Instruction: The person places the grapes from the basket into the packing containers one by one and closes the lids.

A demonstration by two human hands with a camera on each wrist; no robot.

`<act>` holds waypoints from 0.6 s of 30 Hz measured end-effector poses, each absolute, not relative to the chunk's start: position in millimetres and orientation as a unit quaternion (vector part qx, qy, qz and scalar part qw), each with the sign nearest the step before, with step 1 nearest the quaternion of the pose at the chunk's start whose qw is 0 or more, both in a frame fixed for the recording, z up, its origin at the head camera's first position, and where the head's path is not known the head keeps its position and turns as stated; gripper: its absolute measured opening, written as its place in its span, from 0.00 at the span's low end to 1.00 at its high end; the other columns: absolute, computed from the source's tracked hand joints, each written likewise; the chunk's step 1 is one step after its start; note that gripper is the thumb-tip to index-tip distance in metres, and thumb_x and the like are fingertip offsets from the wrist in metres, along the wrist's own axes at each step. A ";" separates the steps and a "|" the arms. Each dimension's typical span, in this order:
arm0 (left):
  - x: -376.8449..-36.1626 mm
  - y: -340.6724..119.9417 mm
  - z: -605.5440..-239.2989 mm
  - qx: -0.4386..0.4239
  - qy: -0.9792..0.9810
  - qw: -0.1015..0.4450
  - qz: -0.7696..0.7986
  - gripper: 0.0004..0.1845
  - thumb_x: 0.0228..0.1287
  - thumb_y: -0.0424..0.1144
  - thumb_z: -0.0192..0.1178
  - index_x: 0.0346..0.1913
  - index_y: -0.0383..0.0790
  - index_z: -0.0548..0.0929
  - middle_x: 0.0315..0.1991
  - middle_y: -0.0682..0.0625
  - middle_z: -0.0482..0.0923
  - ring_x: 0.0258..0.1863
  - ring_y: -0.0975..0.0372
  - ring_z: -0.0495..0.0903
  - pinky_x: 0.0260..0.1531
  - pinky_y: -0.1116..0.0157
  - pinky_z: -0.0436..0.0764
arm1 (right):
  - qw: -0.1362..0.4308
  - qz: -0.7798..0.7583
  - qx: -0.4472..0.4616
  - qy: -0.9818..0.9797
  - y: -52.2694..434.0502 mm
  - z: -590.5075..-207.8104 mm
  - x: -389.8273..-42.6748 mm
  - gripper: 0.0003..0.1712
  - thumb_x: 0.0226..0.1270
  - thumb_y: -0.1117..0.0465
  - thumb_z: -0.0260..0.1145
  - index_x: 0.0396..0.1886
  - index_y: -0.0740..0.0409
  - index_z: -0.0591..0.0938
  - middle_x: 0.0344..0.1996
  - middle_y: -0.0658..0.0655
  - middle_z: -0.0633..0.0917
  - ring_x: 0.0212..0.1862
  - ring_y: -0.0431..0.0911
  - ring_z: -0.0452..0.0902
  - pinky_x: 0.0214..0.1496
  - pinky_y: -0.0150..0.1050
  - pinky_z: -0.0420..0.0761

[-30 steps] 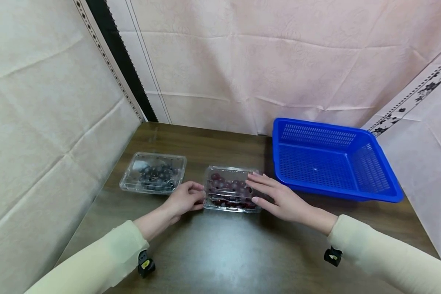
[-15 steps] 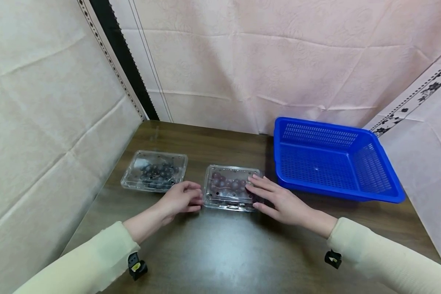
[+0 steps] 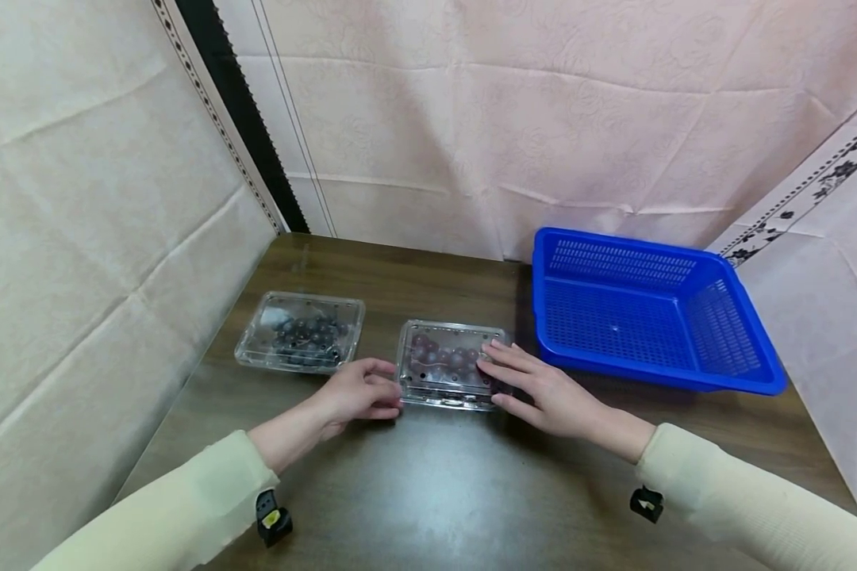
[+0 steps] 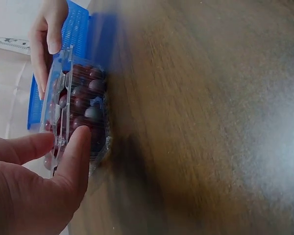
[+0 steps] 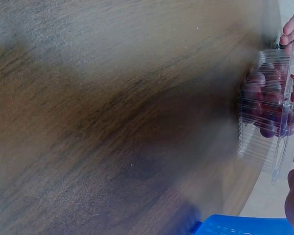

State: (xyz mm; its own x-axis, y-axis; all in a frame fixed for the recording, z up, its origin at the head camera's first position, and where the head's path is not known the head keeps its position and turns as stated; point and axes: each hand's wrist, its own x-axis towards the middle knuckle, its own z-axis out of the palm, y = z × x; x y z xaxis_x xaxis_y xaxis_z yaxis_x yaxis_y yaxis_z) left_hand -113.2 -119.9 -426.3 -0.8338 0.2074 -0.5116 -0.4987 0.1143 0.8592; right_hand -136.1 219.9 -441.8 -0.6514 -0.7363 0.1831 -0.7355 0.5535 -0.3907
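A clear plastic clamshell box (image 3: 444,388) of dark red grapes (image 3: 428,357) lies on the table in front of me, its lid down. My left hand (image 3: 360,392) is at its near left corner. In the left wrist view, thumb (image 4: 76,156) and forefinger (image 4: 32,147) pinch the rim from two sides. My right hand (image 3: 553,396) rests its spread, nearly straight fingers on the lid's right part, thumb at the near right corner. Grapes show through the ribbed side of the box in the right wrist view.
Left of my left hand lies another clear clamshell box (image 3: 264,349) with dark, nearly black grapes. At the back right stands a blue plastic basket (image 3: 657,373) with slotted walls. Cloth curtains (image 3: 471,143) hang behind and beside the wooden table (image 3: 428,484).
The lid's near edge has come down onto the box. My left hand drew slightly left, then came back to the corner. The right hand stays on the lid.
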 end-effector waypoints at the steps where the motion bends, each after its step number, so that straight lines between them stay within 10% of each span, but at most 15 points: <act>1: -113.5 -119.3 -427.3 -0.107 0.693 0.268 0.661 0.24 0.76 0.25 0.61 0.71 0.27 0.71 0.53 0.32 0.83 0.53 0.43 0.87 0.49 0.57 0.92 | 0.001 -0.221 -0.418 0.881 220.0 -441.8 -136.0 0.33 0.79 0.55 0.69 0.79 0.54 0.75 0.81 0.59 0.68 0.82 0.60 0.59 0.81 0.63 0.64; 18: -115.9 -109.0 -436.0 -0.133 0.664 0.237 0.697 0.16 0.73 0.20 0.59 0.60 0.23 0.73 0.45 0.34 0.82 0.37 0.54 0.90 0.46 0.59 0.93 | 0.020 -0.313 -0.339 0.887 226.3 -430.3 -117.9 0.32 0.81 0.57 0.66 0.80 0.56 0.73 0.80 0.59 0.70 0.80 0.58 0.65 0.77 0.65 0.70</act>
State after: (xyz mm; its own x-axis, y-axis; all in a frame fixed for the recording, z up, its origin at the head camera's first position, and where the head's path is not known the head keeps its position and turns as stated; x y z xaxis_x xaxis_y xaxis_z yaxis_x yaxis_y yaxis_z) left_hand -115.9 -109.0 -436.0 -0.8521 0.1535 -0.5004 -0.5073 -0.0064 0.8618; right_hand -117.9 226.3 -430.3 -0.7698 -0.6135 0.1762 -0.5880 0.5741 -0.5698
